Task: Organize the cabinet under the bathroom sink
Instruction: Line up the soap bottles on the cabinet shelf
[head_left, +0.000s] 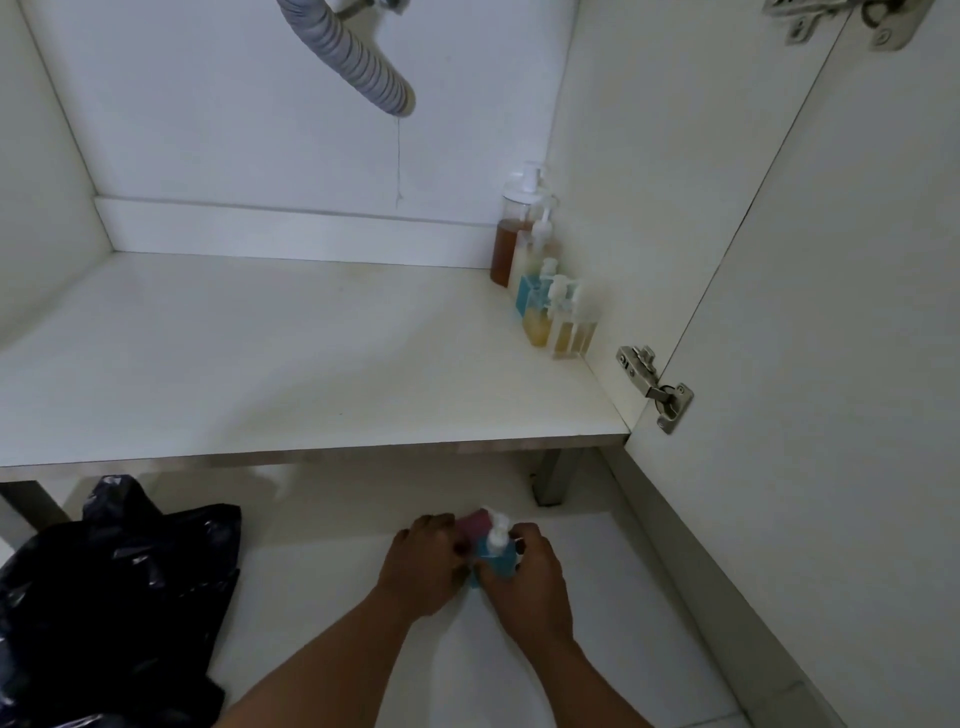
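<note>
- Holding the blue pump bottle (493, 558) upright on the floor (337, 571), the right grip (524, 571) has its fingers curled round the body; the white pump head rises just above them.
- The left grip (421, 561), close beside the right, curls round a maroon container (475, 522) just beyond the blue one.
- Judged next: a lift up and forward onto the shelf (311, 364), whose row of bottles (545, 291) stands well ahead and to the right of the right grip, the nearer one.
</note>
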